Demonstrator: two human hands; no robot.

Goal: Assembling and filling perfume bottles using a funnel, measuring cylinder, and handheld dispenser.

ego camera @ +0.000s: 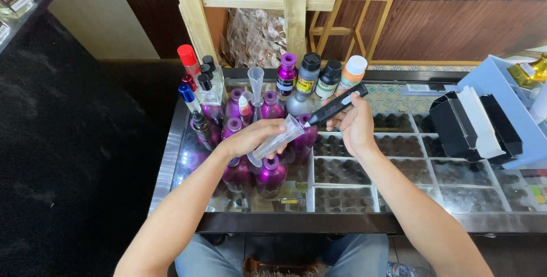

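My left hand point(254, 135) holds a clear plastic measuring cylinder point(279, 137), tilted with its open mouth up to the right. My right hand point(351, 122) grips a slim black bottle point(337, 104), tipped down so its tip sits at the cylinder's mouth. Both hands hover over a cluster of shiny purple bottles point(271, 175) standing on a glass-topped counter point(399, 220).
Behind the hands stand several capped bottles point(308, 74), a clear funnel point(256, 81) and a red-capped bottle point(188, 60). Compartments of dark bottles show under the glass point(342, 170). A black and white holder point(473, 124) and a blue tray point(515, 111) sit at the right. A wooden stool point(347, 3) stands beyond.
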